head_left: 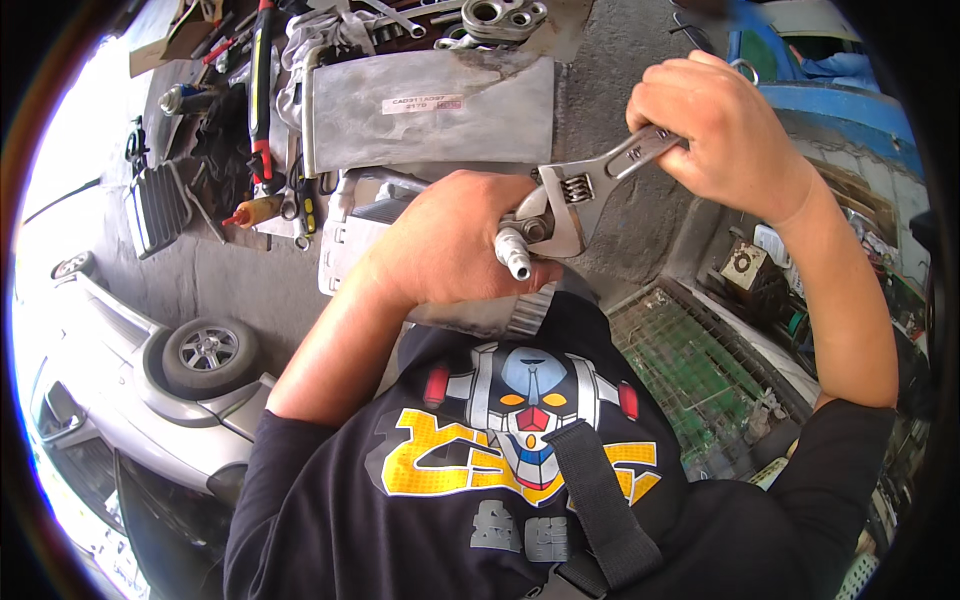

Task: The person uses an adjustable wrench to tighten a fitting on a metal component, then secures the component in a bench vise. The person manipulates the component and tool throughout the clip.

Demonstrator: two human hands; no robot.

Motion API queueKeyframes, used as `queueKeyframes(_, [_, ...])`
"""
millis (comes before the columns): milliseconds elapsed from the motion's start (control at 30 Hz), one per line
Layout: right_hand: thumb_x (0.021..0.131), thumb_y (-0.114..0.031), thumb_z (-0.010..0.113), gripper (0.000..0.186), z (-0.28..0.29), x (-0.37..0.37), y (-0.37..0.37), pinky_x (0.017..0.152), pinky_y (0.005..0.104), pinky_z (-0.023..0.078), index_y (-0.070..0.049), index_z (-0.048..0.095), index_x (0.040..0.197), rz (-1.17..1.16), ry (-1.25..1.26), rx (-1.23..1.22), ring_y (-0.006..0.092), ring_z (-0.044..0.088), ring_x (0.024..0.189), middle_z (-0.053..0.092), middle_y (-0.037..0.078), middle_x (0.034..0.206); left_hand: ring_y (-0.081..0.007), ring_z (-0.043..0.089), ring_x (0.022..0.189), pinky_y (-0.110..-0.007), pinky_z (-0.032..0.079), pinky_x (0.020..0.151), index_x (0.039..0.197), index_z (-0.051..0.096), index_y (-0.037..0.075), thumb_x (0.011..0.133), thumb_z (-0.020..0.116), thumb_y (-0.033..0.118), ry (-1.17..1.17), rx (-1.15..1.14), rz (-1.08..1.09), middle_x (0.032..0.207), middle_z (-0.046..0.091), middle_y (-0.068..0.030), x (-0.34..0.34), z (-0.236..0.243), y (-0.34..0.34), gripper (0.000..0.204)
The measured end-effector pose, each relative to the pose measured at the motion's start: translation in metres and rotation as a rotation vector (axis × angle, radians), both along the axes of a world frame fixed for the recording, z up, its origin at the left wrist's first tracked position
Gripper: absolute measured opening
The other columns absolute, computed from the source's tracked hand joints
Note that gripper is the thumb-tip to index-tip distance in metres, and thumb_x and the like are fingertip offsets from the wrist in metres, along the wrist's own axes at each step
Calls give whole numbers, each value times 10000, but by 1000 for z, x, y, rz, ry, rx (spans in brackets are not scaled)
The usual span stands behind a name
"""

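My right hand [715, 130] is closed round the handle of a steel adjustable wrench [600, 180], raised at the right. The wrench's jaws sit around a hex part at the base of a short, ribbed metal fitting [514, 252]. Beside those jaws, my left hand [440, 235] is closed over a metal part with a finned edge [530, 312], close to my shirt. Most of that part and my left fingertips are hidden. Just beyond the left hand lies a pale slotted metal piece [338, 250].
A flat grey metal panel [430, 120] lies ahead on a bench with spanners, a red-and-black long-handled tool [261, 90] and a yellow screwdriver [255, 210]. A finned block [157, 208] is farther left. A silver car [120, 370] stands at left, a wire-mesh grate [700, 370] at right.
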State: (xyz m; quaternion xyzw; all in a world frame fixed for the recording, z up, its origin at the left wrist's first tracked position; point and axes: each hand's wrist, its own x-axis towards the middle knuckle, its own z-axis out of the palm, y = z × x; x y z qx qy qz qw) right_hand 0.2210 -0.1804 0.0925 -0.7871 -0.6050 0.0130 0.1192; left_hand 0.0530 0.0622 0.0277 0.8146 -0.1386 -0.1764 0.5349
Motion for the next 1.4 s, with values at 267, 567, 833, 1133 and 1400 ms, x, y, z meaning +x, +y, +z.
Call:
queueKeyframes(267, [806,-321,888,418,-9,1,10,632,435,405,-95,551,702,19,-284,70,307,585,675,540,78,701,-450,748,917,-513,596,806,989,792,84,788,918,348,120,-18,-27,921,783,-198,0,2,2,355])
queueKeyframes(567, [735,-270,880,422,-24,9,23,593,432,357,-103,502,647,44,-277,175,307,522,609,459,85,637,-392,764,833,-450,600,752,1000,795,85,798,924,279,56,8,-61,889,790,-150,3,0,7,309])
queueKeyframes(833, [776,-302,871,411,-43,16,24,622,434,398,-112,528,653,20,-193,209,300,565,619,485,67,633,-402,763,818,-457,600,751,975,797,77,792,921,295,65,-37,-40,856,780,-159,3,-2,9,311])
queueKeyframes(1133, [791,-325,875,424,-41,0,6,612,423,400,-117,534,651,-84,-152,148,292,578,617,518,61,635,-442,759,877,-515,607,807,909,793,79,771,912,342,124,60,-22,862,775,-187,5,5,3,321])
queueKeyframes(1400, [707,-243,899,432,-36,12,19,585,431,343,-102,495,645,44,-210,228,303,504,592,453,80,626,-376,754,788,-433,593,734,986,789,80,768,923,252,41,-3,-12,865,779,-129,5,1,3,308])
